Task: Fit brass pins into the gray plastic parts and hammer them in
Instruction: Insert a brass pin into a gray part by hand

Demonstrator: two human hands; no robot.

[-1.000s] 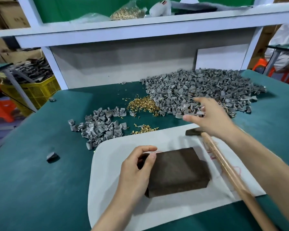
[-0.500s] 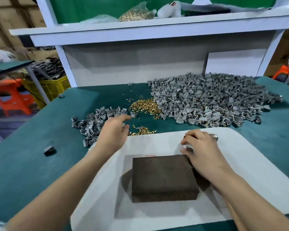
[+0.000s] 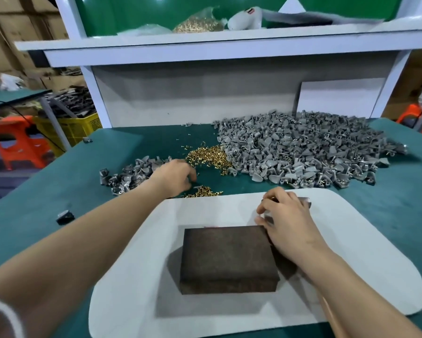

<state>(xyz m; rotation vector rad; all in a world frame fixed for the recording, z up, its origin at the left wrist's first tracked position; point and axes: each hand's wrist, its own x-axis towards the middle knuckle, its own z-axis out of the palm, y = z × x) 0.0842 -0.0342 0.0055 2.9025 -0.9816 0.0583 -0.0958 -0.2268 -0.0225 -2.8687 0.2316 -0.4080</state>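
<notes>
Shiny brass pins (image 3: 208, 156), matt gray plastic parts (image 3: 302, 152), rough dark block (image 3: 227, 258), white felt mat (image 3: 351, 252).

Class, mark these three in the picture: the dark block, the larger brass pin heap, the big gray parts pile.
dark block (image 3: 227, 254), head view, middle of top face
larger brass pin heap (image 3: 208, 157), head view, heap's centre
big gray parts pile (image 3: 302, 150), head view, pile's middle

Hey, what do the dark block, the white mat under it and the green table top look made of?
Dark block: likely rusted iron or steel, matte mottled brown with crisp edges; dense wood is possible. White mat: felt or foam sheet, soft matte, rounded cut corners. Green table top: dull fabric or rubber covering, faintly scuffed.
</notes>
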